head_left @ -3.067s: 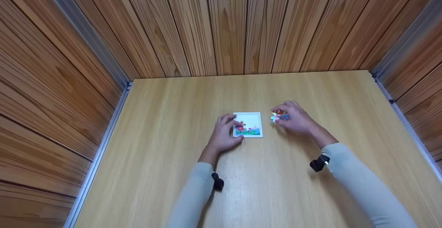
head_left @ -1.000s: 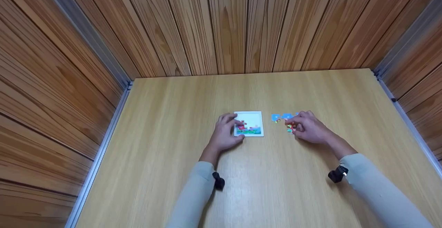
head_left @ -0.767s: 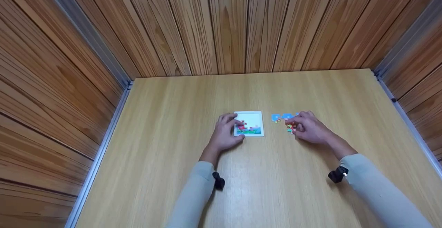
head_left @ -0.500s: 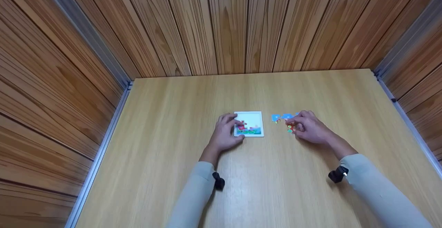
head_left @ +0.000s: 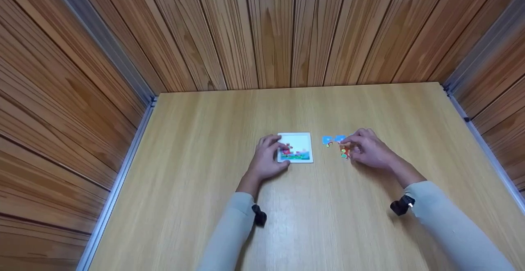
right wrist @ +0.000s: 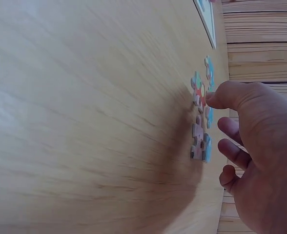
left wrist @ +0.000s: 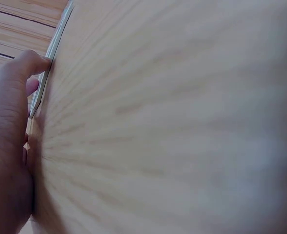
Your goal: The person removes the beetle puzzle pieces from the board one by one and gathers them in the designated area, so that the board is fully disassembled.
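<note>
My left hand [head_left: 264, 160] holds a small white puzzle tray [head_left: 301, 140] by its left side, thumb on the near edge and fingers over the far left corner. Assembled pieces with a red figure and green ground fill the tray's lower part; its upper part shows white. To the right, my right hand [head_left: 369, 150] bends over loose jigsaw pieces, thumb and index finger at a red, yellow and green puzzle piece [head_left: 344, 153]. In the right wrist view the thumb tip meets that piece, while the other fingers curl loosely. The index fingertip is hidden there.
Two blue pieces [head_left: 327, 140] lie between tray and right hand. The right wrist view also shows a pink piece [right wrist: 197, 141] and a light blue piece [right wrist: 207, 148] under the hand. Wood-plank walls [head_left: 270, 37] border the light wooden table [head_left: 205, 140].
About three seconds ago my right hand held several pieces in the air near the tray; they now lie spread on the table. Lately the red and green piece has turned slightly. The left hand stays.
</note>
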{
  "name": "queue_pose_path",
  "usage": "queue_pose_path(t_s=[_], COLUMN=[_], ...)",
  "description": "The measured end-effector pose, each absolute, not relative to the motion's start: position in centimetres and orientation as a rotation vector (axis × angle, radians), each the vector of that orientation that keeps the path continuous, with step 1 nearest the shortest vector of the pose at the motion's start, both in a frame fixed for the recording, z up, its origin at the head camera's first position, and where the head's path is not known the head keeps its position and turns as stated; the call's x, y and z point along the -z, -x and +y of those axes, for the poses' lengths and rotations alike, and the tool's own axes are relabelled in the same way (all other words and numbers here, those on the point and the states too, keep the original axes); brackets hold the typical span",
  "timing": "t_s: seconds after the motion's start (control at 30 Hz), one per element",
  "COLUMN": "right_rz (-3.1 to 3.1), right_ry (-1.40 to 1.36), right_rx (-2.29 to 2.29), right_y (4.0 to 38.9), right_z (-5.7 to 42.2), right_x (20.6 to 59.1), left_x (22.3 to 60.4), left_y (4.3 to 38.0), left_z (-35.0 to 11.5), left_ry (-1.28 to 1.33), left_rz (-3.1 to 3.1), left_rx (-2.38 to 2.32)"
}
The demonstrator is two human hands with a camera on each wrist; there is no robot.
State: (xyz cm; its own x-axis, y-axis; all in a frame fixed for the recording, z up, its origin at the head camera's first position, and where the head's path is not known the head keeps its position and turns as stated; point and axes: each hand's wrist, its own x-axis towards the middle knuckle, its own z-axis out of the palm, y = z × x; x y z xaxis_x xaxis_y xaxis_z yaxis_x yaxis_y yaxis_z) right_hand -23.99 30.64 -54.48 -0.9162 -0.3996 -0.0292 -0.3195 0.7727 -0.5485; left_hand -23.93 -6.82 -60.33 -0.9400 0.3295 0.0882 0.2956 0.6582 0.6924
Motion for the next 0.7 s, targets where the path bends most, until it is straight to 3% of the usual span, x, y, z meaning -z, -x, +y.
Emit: queue_pose_path(t_s=[0.7], right_rz=[2.787], right_ry=[0.649], right_rx=[0.847], right_y=[24.5], right_z=[25.8], right_x=[54.5], left_x=[60.5], left_y=[24.2], left_z=[-7.0], left_ry=[-0.564], left_rz=[2.832], left_rx=[-1.165])
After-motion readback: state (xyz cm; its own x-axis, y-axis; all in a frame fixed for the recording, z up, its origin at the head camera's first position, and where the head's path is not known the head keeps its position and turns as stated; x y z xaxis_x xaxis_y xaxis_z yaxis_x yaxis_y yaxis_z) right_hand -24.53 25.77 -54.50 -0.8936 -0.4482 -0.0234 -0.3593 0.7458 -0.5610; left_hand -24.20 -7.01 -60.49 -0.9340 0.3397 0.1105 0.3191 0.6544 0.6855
